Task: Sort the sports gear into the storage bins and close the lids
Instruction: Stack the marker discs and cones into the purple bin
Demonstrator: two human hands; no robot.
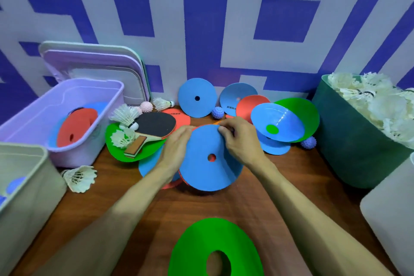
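Pinching the blue disc at 1 o'clock with my right hand, left hand gripping its 10 o'clock edge; red disc beneath may slip out if tilted

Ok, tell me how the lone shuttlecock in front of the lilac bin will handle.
The shuttlecock is probably very light: mostly thin feathers. A hard squeeze may crush them. Lying on its side, it would likely roll in a curve if pushed.
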